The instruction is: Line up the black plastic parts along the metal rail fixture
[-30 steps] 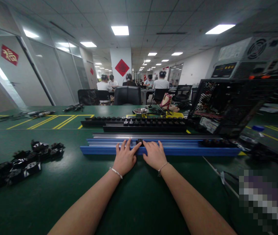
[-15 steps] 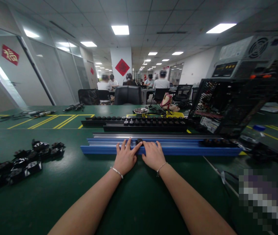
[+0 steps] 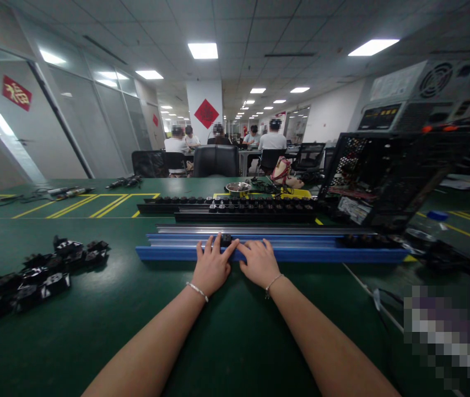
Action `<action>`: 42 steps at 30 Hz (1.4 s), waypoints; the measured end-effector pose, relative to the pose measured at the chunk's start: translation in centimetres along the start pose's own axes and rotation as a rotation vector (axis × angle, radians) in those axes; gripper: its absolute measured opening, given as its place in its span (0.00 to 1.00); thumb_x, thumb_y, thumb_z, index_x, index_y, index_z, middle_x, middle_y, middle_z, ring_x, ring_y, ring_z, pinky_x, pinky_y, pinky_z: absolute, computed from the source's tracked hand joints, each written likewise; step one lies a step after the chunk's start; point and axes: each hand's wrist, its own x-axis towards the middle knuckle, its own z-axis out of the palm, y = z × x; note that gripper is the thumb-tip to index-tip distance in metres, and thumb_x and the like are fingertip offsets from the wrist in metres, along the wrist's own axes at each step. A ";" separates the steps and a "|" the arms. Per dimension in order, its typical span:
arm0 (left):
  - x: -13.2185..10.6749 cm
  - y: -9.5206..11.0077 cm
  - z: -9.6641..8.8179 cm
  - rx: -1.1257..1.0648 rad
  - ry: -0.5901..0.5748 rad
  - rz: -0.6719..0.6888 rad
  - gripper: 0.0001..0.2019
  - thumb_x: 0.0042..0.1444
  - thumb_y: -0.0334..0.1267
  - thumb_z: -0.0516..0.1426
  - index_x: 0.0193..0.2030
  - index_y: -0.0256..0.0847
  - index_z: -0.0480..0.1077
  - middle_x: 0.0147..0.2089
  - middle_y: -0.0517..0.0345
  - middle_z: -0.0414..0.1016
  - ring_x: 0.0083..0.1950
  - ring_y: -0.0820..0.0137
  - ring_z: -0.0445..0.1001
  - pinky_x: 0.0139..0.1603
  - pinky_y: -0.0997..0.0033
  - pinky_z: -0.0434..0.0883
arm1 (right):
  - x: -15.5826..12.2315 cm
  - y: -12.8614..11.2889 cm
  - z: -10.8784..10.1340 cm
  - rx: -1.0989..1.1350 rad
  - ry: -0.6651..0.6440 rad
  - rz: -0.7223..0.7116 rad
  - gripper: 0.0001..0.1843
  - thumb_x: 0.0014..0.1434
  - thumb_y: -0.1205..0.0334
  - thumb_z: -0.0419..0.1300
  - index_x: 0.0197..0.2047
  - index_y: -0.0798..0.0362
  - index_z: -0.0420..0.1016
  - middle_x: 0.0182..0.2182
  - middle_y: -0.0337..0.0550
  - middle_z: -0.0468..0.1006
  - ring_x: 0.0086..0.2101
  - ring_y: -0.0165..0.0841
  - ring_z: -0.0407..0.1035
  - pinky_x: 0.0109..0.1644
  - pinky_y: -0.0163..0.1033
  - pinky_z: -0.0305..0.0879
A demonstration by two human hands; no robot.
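While the person is stretching both bare forearms out over the green bench mat [image 3: 106, 331], the left hand [image 3: 212, 268] and the right hand [image 3: 259, 263] are lying side by side, nearly touching, palms down on the near edge of the long blue rail [image 3: 325, 255]. Both hands are resting with fingers fanned apart and reaching across the rail's channels. A small black block [image 3: 226, 240] is sitting on the rail at about its middle, between the forefinger and thumb of the left hand and touching them; whether those two digits are nipping it or merely lying against it cannot be told. The right hand is holding nothing, its fingertips lying flat just right of the block. A thin bracelet [image 3: 196, 292] is circling each wrist. Behind the blue rail, two black rails [image 3: 185, 216] are lying parallel to it, carrying rows of similar black blocks. A loose heap of black parts [image 3: 53, 270] is lying well apart on the mat at the left. An open computer case [image 3: 383, 176] is standing at the right end of the rails, and a metal bowl [image 3: 237, 188] is sitting beyond the black rails. Other people are sitting at desks far back in the room.
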 end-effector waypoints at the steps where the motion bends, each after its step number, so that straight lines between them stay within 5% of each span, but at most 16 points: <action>1: 0.0 0.0 0.0 0.002 -0.004 -0.002 0.34 0.51 0.39 0.54 0.64 0.60 0.45 0.66 0.50 0.50 0.64 0.52 0.52 0.59 0.42 0.47 | 0.0 0.0 0.0 -0.002 0.000 0.000 0.23 0.53 0.59 0.54 0.54 0.42 0.65 0.44 0.42 0.72 0.46 0.39 0.62 0.58 0.51 0.41; 10: 0.1 0.1 0.0 0.025 -0.025 -0.031 0.31 0.52 0.40 0.53 0.64 0.54 0.50 0.66 0.47 0.52 0.64 0.50 0.52 0.60 0.43 0.48 | 0.0 0.1 0.7 0.012 0.096 0.041 0.26 0.52 0.61 0.55 0.56 0.48 0.64 0.54 0.47 0.65 0.55 0.40 0.54 0.60 0.47 0.42; 14: 0.1 0.1 0.0 0.034 -0.032 -0.044 0.29 0.53 0.40 0.52 0.63 0.52 0.52 0.65 0.45 0.53 0.64 0.50 0.51 0.60 0.43 0.47 | 0.1 0.5 1.1 -0.018 0.138 0.075 0.20 0.50 0.60 0.57 0.47 0.52 0.70 0.60 0.49 0.58 0.60 0.42 0.47 0.61 0.47 0.42; 25: 0.0 0.2 0.0 0.056 -0.017 -0.193 0.24 0.53 0.42 0.50 0.59 0.47 0.60 0.63 0.40 0.56 0.65 0.45 0.48 0.59 0.38 0.45 | 0.2 0.6 0.8 -0.042 0.106 0.068 0.15 0.51 0.59 0.56 0.42 0.54 0.71 0.58 0.51 0.62 0.57 0.43 0.52 0.61 0.49 0.43; 42: 0.1 -0.3 0.1 0.047 -0.028 -0.313 0.31 0.54 0.58 0.45 0.61 0.45 0.58 0.63 0.37 0.56 0.65 0.42 0.44 0.57 0.35 0.46 | 0.2 0.7 0.8 -0.025 0.084 0.066 0.15 0.50 0.60 0.56 0.43 0.54 0.70 0.58 0.51 0.61 0.58 0.42 0.51 0.61 0.49 0.42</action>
